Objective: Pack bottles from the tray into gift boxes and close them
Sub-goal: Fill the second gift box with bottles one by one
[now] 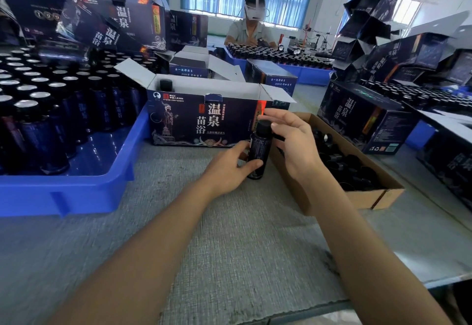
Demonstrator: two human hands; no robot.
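The left hand [227, 169] grips the lower body of a dark-blue, black-capped bottle [259, 146] with pale small print; the right hand [293, 143], fingers spread, touches its cap.

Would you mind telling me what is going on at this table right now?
A person holds a dark bottle just in front of the open gift box: the left hand grips its lower body, the right hand is at its black cap, grip unclear. One capped bottle already stands at the box's left end. The blue tray on the left holds many more; a cardboard box of black caps sits on the right.
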